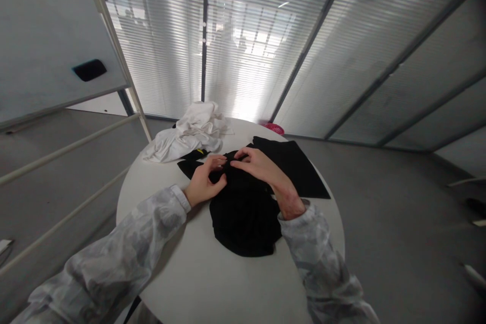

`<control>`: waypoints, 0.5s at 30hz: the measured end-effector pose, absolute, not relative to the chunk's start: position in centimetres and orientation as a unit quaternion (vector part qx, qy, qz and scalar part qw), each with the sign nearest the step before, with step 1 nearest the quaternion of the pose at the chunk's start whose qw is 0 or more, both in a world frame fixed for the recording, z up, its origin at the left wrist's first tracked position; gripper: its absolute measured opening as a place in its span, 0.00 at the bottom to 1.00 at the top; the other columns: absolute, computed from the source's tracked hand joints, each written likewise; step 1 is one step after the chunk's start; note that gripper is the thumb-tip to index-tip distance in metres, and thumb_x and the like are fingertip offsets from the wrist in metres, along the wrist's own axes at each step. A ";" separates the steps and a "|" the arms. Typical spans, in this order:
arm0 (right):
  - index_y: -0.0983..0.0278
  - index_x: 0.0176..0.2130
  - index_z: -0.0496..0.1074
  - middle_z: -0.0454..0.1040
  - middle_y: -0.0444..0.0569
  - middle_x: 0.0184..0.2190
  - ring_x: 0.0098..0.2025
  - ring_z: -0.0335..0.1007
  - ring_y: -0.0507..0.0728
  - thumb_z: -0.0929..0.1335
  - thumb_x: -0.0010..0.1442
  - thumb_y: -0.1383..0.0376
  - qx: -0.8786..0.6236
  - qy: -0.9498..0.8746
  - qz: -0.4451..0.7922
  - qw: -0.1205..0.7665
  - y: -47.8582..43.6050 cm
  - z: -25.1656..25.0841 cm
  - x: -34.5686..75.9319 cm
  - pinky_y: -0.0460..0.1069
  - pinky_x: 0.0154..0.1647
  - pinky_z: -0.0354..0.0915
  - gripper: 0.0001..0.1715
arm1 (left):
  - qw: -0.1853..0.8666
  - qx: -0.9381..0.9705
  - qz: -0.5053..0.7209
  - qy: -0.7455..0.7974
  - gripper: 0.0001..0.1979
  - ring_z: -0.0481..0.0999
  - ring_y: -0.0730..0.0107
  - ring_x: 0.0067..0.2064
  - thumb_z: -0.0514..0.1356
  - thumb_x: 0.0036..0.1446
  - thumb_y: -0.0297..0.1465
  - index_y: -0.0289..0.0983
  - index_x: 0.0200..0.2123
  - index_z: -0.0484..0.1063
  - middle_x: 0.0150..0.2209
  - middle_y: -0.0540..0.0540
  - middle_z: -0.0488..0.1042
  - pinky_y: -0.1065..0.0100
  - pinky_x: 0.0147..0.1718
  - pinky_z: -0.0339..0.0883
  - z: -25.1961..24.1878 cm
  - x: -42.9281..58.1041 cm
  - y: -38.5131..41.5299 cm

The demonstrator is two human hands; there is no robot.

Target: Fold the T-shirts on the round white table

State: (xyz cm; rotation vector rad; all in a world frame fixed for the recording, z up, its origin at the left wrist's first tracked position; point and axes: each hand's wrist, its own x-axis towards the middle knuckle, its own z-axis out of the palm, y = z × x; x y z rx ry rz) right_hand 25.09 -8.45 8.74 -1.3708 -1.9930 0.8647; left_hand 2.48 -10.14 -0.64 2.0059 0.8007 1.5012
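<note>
A black garment lies bunched on the round white table in front of me; its exact kind cannot be made out. My left hand is at its far left part, with curved fingers and thumb around the dark cloth. From the right, my right hand reaches over the same garment and pinches its far edge between thumb and fingers. The fingertips of both hands are close together. Beyond my right hand, a flat, folded black garment lies partly beneath the bunched one.
A heap of white cloth rests at the table's far left, with a black piece bearing a yellow mark beside it. To the left stands a whiteboard on a frame. A pink object shows behind the table, before the glass wall.
</note>
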 end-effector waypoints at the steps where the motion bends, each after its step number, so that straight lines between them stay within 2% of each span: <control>1: 0.61 0.46 0.82 0.84 0.46 0.34 0.35 0.79 0.56 0.78 0.64 0.53 -0.514 -0.748 0.322 0.271 -8.5 9.0 25.2 0.50 0.37 0.71 0.16 | 0.261 0.741 0.550 0.283 0.20 0.87 0.57 0.54 0.63 0.68 0.29 0.41 0.62 0.73 0.56 0.39 0.83 0.56 0.53 0.84 -0.5 2.4 -10.2; 3: 0.61 0.43 0.82 0.82 0.44 0.30 0.30 0.77 0.55 0.78 0.65 0.54 -0.518 -0.759 0.314 0.238 -8.7 9.5 25.6 0.50 0.33 0.68 0.14 | 0.267 0.742 0.544 0.285 0.14 0.87 0.60 0.51 0.57 0.71 0.28 0.40 0.57 0.74 0.53 0.40 0.83 0.58 0.51 0.83 -0.2 2.2 -10.1; 6: 0.60 0.40 0.82 0.82 0.43 0.29 0.30 0.77 0.55 0.78 0.65 0.56 -0.515 -0.787 0.279 0.196 -8.7 10.0 26.6 0.50 0.33 0.67 0.10 | 0.241 0.723 0.550 0.343 0.12 0.86 0.64 0.44 0.52 0.75 0.28 0.41 0.50 0.76 0.46 0.44 0.83 0.61 0.47 0.81 0.1 1.4 -9.0; 9: 0.57 0.38 0.82 0.84 0.44 0.35 0.33 0.79 0.56 0.79 0.63 0.58 -0.512 -0.810 0.217 0.184 -8.4 9.8 28.0 0.51 0.36 0.70 0.07 | 0.156 0.720 0.521 0.432 0.08 0.85 0.59 0.46 0.61 0.71 0.33 0.41 0.50 0.76 0.47 0.43 0.82 0.58 0.47 0.79 -0.2 0.5 -7.1; 12: 0.54 0.35 0.83 0.84 0.46 0.41 0.35 0.79 0.58 0.80 0.62 0.56 -0.533 -0.819 0.116 0.178 -8.7 9.3 28.9 0.51 0.36 0.69 0.08 | 0.089 0.763 0.424 0.480 0.18 0.84 0.48 0.49 0.72 0.62 0.43 0.40 0.50 0.79 0.47 0.40 0.84 0.51 0.51 0.78 -0.9 -0.3 -6.0; 15: 0.53 0.37 0.83 0.84 0.47 0.37 0.33 0.79 0.59 0.81 0.60 0.46 -0.564 -0.811 0.065 0.145 -9.5 9.1 28.8 0.52 0.33 0.67 0.16 | 0.088 0.801 0.355 0.473 0.22 0.86 0.46 0.47 0.73 0.60 0.50 0.41 0.49 0.82 0.46 0.39 0.86 0.53 0.49 0.78 -1.3 -0.2 -6.3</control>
